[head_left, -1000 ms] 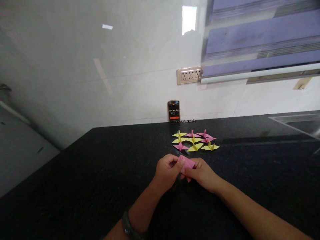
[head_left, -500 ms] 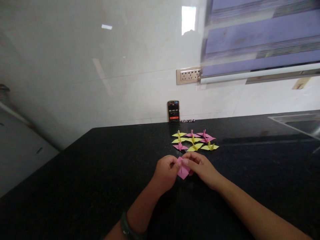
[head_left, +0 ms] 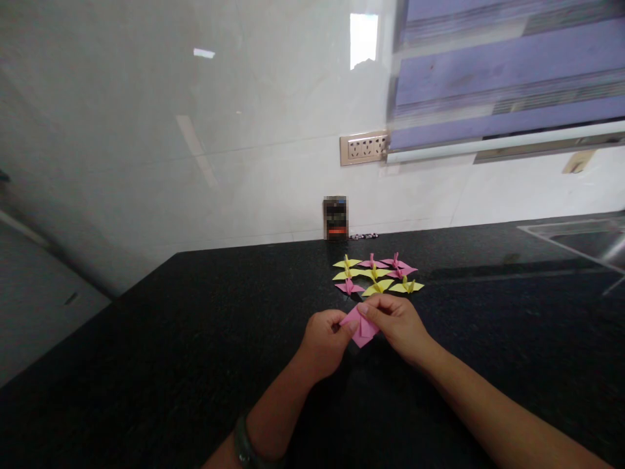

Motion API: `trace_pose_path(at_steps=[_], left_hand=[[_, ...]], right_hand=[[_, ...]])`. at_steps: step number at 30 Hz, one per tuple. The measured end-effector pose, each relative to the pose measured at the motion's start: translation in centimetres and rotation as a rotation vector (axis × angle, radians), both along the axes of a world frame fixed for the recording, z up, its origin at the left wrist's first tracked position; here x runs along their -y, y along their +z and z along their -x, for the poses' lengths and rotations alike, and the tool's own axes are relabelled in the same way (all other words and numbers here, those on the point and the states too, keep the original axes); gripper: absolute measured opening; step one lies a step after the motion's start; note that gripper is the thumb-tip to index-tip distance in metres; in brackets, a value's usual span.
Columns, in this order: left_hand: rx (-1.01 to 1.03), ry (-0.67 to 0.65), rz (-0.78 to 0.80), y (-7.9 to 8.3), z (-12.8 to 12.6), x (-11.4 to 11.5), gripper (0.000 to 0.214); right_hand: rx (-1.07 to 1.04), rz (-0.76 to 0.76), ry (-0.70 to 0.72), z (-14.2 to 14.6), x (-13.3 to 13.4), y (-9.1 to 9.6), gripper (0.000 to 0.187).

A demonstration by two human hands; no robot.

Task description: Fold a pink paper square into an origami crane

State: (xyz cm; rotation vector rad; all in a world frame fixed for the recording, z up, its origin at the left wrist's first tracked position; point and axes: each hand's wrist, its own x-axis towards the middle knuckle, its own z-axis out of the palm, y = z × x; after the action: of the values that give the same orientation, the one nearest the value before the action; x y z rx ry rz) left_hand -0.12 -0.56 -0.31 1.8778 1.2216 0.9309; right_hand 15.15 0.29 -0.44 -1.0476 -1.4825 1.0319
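Note:
A partly folded piece of pink origami paper [head_left: 364, 332] is held between both hands above the dark countertop. My left hand [head_left: 326, 342] pinches its left side, with the thumb lying on the front. My right hand [head_left: 398, 326] grips the upper right edge, thumb on top and fingers behind the paper. Just beyond the hands stand several folded paper cranes in rows, some yellow [head_left: 377, 287] and some pink [head_left: 349, 286]. The fingers behind the paper are partly hidden.
A phone [head_left: 336, 218] leans against the wall at the back of the black countertop [head_left: 219, 312], with a beaded strap [head_left: 364, 236] beside it. A sink [head_left: 586, 238] lies at the right. Above are a socket panel [head_left: 364, 148] and a purple blind [head_left: 488, 78].
The pink paper now looks wider, with a flap spread out between the thumbs. My hands have shifted only slightly. The whole view has moved a little.

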Motion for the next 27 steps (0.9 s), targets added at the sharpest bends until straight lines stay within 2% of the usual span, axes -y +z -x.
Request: trace_pose_path(at_steps=[10,17,24,27], left_hand=[[0.184,-0.001,0.124,-0.22,-0.25,-0.15,0.027],[0.349,0.053,0.148,-0.28,-0.11,-0.42,0.024],[0.509,0.038,0.289,0.41,-0.71,-0.10,0.027],[0.541,0.015,0.327,0.63,-0.65,-0.05,0.030]], right_hand=[[-0.018,-0.040,-0.108,-0.04,-0.10,0.07,0.025],[-0.019,0.053,0.093,0.07,0.21,0.08,0.025],[0.025,0.057,0.021,0.35,0.36,0.17,0.025],[0.061,0.042,0.075,0.52,0.54,0.24,0.024]])
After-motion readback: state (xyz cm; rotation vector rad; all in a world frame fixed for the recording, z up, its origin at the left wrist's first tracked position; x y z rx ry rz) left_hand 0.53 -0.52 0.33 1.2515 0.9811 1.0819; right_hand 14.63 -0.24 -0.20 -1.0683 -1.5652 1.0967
